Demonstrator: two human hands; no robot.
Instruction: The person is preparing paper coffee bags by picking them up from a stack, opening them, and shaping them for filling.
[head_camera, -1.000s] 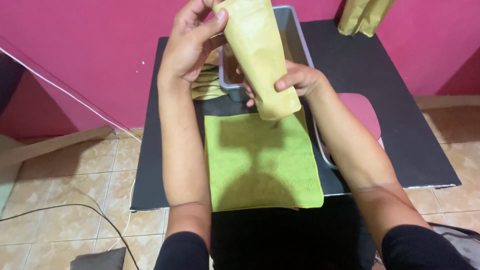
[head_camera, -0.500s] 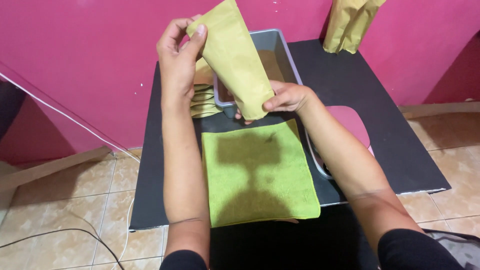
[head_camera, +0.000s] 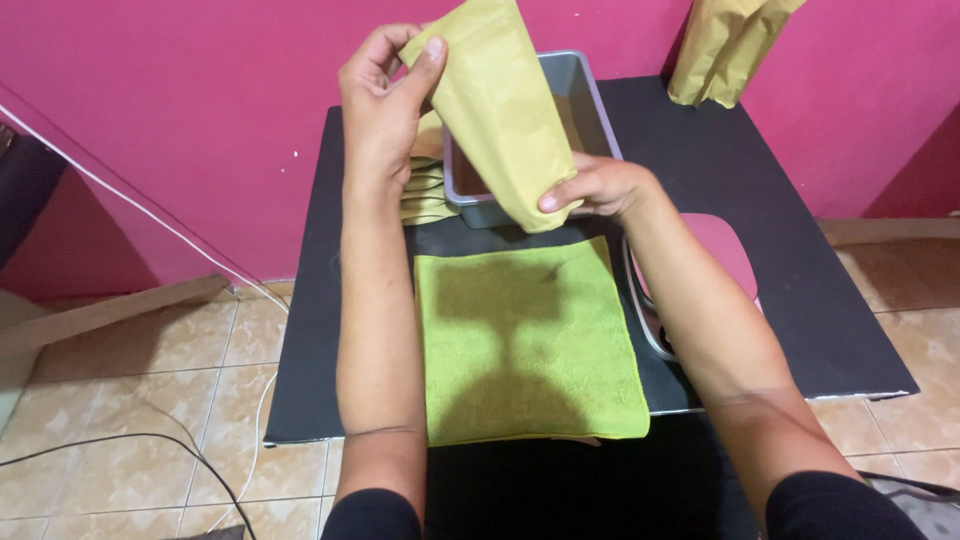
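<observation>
Fingers (head_camera: 425, 60) of the left hand (head_camera: 385, 100) are pinched on the upper corner of a tan paper pouch (head_camera: 500, 110), thumb laid flat on its front face. Fingers (head_camera: 565, 195) of the right hand (head_camera: 600, 185) are closed on the pouch's lower end, thumb on the near side. The pouch is held in the air, tilted, top toward the left, bottom toward the right, above the near end of a grey tray.

Nearest to the body, a green cloth (head_camera: 525, 340) is spread flat on the black worktop (head_camera: 780, 260), between the two forearms; shadows of hands and pouch are cast on it. To the right of the cloth, partly hidden under the right forearm, a pink rounded object (head_camera: 730, 250) with a pale rim is seen; its kind cannot be told.

Farther out, the grey tray (head_camera: 590, 100) is set on the worktop, lengthwise away from the body; a brown inner floor is seen, the rest is covered by the pouch. Just left of the tray, behind the left wrist, a low stack of flat tan pouches (head_camera: 425, 190) is lying. At the far right corner, more tan pouches (head_camera: 725, 45) are leaned upright against the pink wall (head_camera: 200, 120).

Beige floor tiles (head_camera: 130, 400) and a dark cable (head_camera: 120, 440) are noted to the left, below.
</observation>
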